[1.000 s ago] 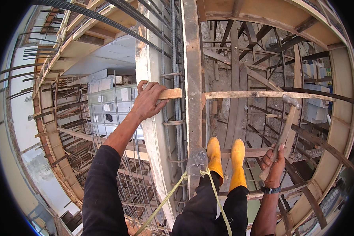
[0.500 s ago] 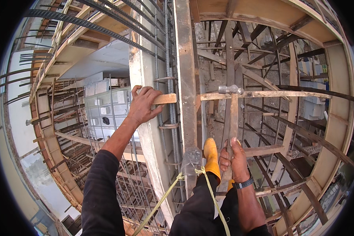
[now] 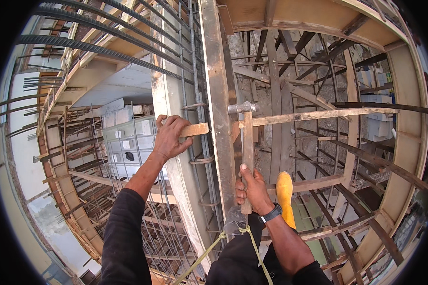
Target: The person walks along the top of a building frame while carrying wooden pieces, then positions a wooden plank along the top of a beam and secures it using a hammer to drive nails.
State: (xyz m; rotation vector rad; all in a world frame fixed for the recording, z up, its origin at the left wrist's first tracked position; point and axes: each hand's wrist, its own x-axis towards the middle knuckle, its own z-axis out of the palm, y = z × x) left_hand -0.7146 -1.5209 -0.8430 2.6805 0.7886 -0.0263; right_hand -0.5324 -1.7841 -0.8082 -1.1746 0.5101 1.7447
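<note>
- Head view, grips: the right hand (image 3: 253,190) was wrapped round the lower handle of a hammer (image 3: 248,152), thumb laid along the wood; the left hand (image 3: 172,137) grasped a short wooden block (image 3: 196,129), fingers over it and thumb at its near edge.
- Head view, places: the hammer stood between the weathered plank (image 3: 218,95) and the long batten (image 3: 318,115), its metal head above the batten's near end; whether they touched could not be told. The block reached from the pale form panel (image 3: 172,166) over the steel bars (image 3: 200,118), toward the plank.
- Head view, handling: the hammer was probably heavy at the head, stiff and best held low on the handle, where the hand was. The block seemed light, rigid and rough rather than slippery; its outer end suited a grip, with fingertips away from the free end.
- Head view, surface and room: the plank looked worn and stained, and narrow. A yellow boot (image 3: 284,190) showed near the right wrist, a clear plastic bag (image 3: 234,221) hung on cord (image 3: 197,259) by the plank, and crossed timbers filled the deep space below.
</note>
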